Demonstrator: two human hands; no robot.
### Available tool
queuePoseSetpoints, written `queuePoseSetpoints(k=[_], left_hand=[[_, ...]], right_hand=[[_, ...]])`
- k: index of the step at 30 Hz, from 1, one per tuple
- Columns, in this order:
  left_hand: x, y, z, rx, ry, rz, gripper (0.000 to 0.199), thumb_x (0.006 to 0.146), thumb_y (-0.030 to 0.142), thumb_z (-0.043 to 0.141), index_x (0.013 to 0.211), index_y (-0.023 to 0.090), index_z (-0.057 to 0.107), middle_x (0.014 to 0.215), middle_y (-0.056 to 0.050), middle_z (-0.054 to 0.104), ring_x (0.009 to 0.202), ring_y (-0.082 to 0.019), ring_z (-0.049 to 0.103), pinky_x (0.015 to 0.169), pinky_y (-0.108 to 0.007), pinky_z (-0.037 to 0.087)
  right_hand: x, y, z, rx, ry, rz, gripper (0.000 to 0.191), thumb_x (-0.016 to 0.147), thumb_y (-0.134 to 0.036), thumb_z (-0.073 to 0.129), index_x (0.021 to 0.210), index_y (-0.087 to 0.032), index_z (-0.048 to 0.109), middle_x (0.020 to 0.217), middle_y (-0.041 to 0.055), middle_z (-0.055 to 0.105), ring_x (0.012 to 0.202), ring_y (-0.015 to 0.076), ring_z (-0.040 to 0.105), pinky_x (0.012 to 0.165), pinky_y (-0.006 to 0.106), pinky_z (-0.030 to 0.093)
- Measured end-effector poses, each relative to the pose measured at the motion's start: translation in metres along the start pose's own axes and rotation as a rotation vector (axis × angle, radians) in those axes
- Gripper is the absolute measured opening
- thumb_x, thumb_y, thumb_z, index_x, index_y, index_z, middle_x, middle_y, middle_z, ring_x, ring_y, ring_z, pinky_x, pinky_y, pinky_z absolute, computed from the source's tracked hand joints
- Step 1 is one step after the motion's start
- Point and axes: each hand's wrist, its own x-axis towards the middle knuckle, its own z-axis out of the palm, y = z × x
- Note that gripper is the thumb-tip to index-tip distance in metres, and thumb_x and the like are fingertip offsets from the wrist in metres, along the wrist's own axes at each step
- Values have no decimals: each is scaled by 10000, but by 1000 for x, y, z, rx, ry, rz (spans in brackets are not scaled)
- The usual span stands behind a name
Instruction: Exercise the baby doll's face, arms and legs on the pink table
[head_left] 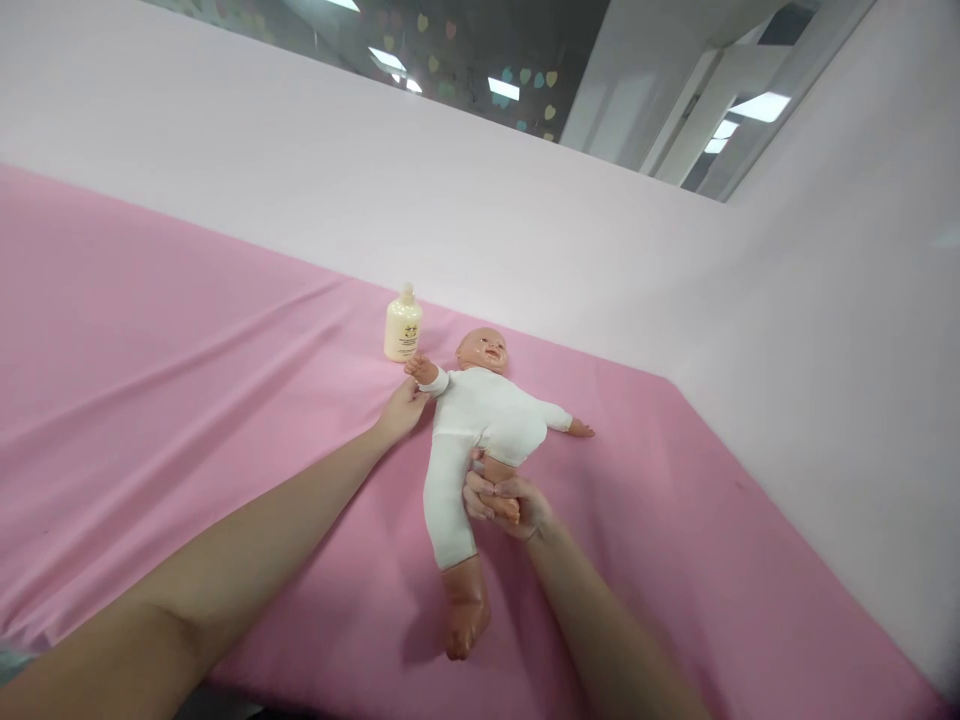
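Note:
A baby doll (491,405) in a white long-sleeved suit lies on its back, its head towards the wall. My right hand (517,500) is closed round the doll's lower leg on the right, which is bent up at the knee. The doll's other leg (452,500) stretches straight towards me. At the doll's raised arm on the left, my left hand (407,405) grips near the sleeve cuff, its fingertips partly hidden behind that arm. The doll's other arm (559,415) lies out to the right.
A cream pump bottle (403,330) stands upright just beyond my left hand, close to the doll's raised hand. Pink cloth (225,380) with creases at the left covers the table. White walls (600,260) border the back and right, with a window (450,50) above.

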Motion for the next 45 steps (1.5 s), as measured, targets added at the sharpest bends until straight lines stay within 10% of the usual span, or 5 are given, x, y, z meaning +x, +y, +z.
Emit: queuePoseSetpoints(k=[45], left_hand=[[-3,10,-3,-30,236,60,338,820,229,524,1135,146,615,1187,-147,712,1130,-299,653,1031,-468,516]], right_hand=[[-6,8,25,-73,-128,8,514,739,-285,792,1003,-235,354,651,-93,444,508,57,384,555,209,297]])
